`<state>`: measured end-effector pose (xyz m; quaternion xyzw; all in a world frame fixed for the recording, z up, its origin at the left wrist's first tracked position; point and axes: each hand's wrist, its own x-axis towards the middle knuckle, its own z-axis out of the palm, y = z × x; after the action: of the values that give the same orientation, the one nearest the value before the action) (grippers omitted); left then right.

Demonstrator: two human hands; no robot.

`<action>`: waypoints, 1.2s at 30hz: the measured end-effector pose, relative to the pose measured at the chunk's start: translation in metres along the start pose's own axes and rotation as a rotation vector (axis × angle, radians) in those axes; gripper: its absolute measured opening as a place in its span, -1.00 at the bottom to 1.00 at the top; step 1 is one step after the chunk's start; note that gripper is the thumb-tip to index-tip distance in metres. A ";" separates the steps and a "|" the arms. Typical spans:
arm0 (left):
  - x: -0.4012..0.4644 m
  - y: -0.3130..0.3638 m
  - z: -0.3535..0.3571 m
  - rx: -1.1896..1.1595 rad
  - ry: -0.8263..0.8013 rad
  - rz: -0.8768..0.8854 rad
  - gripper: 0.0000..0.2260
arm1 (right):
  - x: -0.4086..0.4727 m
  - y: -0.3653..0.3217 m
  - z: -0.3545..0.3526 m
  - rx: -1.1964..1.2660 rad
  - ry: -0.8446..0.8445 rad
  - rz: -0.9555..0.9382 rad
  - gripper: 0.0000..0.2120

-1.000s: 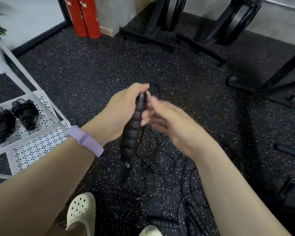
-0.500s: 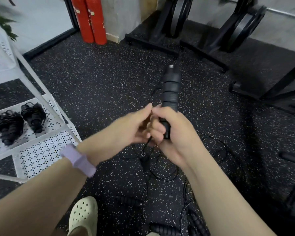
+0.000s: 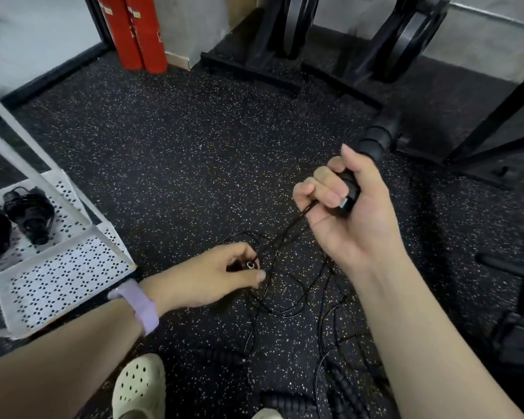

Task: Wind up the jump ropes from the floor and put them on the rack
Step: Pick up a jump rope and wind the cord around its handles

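My right hand (image 3: pixel 350 213) grips a black ribbed jump-rope handle (image 3: pixel 375 140) that points up and to the right. A thin black cord (image 3: pixel 282 237) runs taut from the handle's lower end down to my left hand (image 3: pixel 221 276), which pinches the cord's other end at a small metal ring (image 3: pixel 250 264). More black cord (image 3: pixel 288 300) lies in loose loops on the speckled floor below my hands, with further black handles (image 3: pixel 342 385) near the bottom edge. Two wound ropes (image 3: pixel 28 214) rest on the white perforated rack (image 3: pixel 64 276) at the left.
Two red cylinders (image 3: pixel 136 31) stand at the back wall. Black equipment stands (image 3: pixel 288 40) line the back and right side. My cream clog (image 3: pixel 139 388) is at the bottom by the rack's corner.
My hands have moved apart: the right one swung the handle out to the right, the left one dropped down and left with the cord's ring end, stretching the cord between them.
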<state>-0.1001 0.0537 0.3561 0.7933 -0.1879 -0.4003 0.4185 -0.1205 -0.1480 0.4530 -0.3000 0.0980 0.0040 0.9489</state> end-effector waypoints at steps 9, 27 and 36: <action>-0.006 0.036 -0.048 -1.160 0.381 -0.123 -0.62 | 0.001 0.016 -0.024 -0.755 0.388 0.291 -0.82; -0.013 0.076 -0.016 -1.077 0.541 0.099 -0.77 | -0.017 0.043 -0.002 -0.570 -0.163 0.455 -0.63; -0.014 0.078 -0.011 -0.959 0.603 0.062 -0.83 | -0.013 0.047 -0.004 -0.758 -0.257 0.417 -0.63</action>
<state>-0.0970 0.0225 0.4300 0.5880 0.1197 -0.1841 0.7785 -0.1366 -0.1106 0.4256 -0.5973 0.0291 0.2678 0.7554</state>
